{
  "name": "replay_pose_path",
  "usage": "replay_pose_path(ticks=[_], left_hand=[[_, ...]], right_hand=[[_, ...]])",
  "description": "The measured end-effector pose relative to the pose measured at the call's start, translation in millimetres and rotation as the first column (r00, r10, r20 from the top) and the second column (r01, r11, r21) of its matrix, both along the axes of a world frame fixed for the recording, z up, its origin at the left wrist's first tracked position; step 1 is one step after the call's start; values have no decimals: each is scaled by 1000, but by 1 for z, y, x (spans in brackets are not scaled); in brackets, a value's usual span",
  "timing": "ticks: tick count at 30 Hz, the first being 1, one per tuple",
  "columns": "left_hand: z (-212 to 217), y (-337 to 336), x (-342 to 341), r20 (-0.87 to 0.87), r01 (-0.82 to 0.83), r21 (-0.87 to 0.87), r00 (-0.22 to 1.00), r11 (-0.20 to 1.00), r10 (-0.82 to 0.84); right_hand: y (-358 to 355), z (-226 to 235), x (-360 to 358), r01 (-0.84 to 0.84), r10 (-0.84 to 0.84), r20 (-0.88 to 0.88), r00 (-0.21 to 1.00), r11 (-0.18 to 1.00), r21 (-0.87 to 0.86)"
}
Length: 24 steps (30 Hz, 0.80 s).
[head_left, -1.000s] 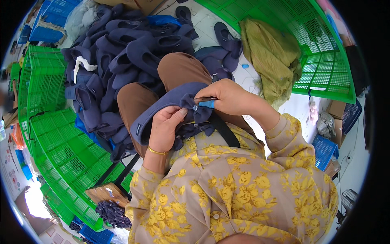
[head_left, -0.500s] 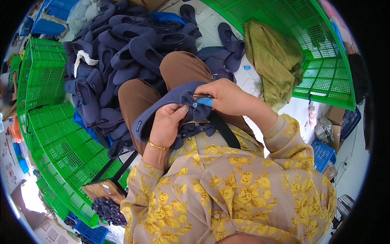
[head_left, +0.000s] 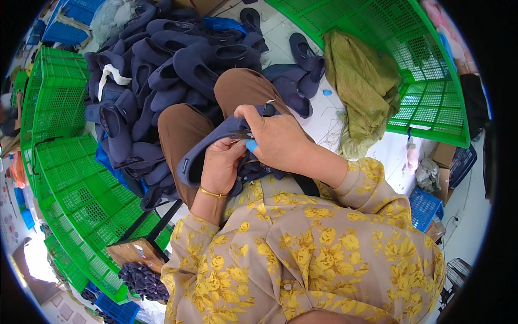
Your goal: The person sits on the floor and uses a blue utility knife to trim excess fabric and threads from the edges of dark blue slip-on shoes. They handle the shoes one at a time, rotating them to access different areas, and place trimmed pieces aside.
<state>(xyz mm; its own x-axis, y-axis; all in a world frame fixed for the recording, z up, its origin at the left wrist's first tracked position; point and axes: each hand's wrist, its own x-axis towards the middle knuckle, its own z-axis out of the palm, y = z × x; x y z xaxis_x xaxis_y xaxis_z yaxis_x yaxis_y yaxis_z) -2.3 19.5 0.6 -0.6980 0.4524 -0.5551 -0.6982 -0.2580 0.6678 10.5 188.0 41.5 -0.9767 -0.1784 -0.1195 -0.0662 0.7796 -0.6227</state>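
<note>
A navy fabric shoe (head_left: 208, 143) lies across my lap, gripped by my left hand (head_left: 220, 162), which has a thin gold bangle at the wrist. The fingers and thumb pinch its edge. My right hand (head_left: 278, 137) is closed round a pair of small thread snips (head_left: 237, 134), whose metal blades point left at the shoe's edge beside my left fingertips. A black end of the snips shows above the right knuckles. Blue tape wraps a digit of the right hand. Whether the blades touch the fabric cannot be made out.
A large heap of navy shoes (head_left: 156, 70) lies beyond my knees. Green crates (head_left: 81, 189) stand on the left, and another green crate (head_left: 431, 97) is at the far right. An olive cloth sack (head_left: 361, 81) lies before it. A wooden block (head_left: 135, 254) is at lower left.
My right hand has moved left and turned over the shoe, bringing the snips' blades into view by my left fingertips. My left hand keeps its hold, almost unmoved.
</note>
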Motion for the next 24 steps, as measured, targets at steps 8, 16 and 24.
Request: replay_pose_path(ticks=[8, 16, 24], left_hand=[[-6, -5, -1, -18, 32, -44, 999, 999, -33], [0, -4, 5, -48, 1, 22, 999, 1000, 0], [-2, -2, 8, -92, -81, 113, 992, 990, 92]], right_hand=[[20, 20, -12, -21, 6, -274, 962, 998, -52], [9, 18, -15, -341, 352, -148, 924, 935, 94], [-3, 19, -8, -417, 409, -489, 770, 903, 99]])
